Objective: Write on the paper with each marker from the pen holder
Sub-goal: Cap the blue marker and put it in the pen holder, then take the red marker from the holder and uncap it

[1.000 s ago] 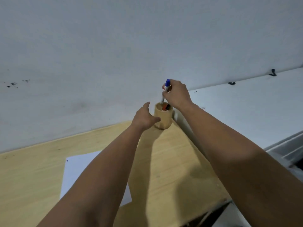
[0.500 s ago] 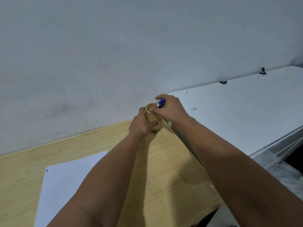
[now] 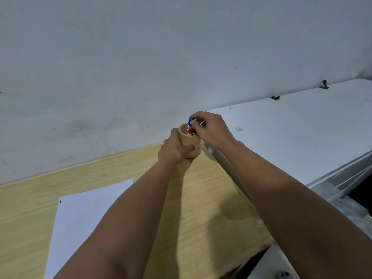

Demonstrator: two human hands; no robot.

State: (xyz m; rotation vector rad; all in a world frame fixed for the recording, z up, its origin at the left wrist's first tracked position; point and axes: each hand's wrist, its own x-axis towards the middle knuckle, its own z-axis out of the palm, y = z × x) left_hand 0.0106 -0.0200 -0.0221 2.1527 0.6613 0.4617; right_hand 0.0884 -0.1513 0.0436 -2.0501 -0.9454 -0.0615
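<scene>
Above the pen holder [image 3: 189, 140], right hand [image 3: 211, 129] has raised the blue-capped marker [image 3: 189, 122].

Two bare forearms, no sleeves; left grip [image 3: 173, 150], right grip [image 3: 213, 128] ungloved.

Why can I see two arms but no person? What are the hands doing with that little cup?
The camera sits on the person's head and looks forward and down, so you see only their own arms reaching out. The left hand wraps around a wooden pen holder to steady it on the wooden desk. The right hand pinches a blue-capped marker at the top of the holder. A red marker stands inside too. A white sheet of paper lies nearer on the desk, partly under the left arm, with a tiny blue mark near its corner.
</scene>
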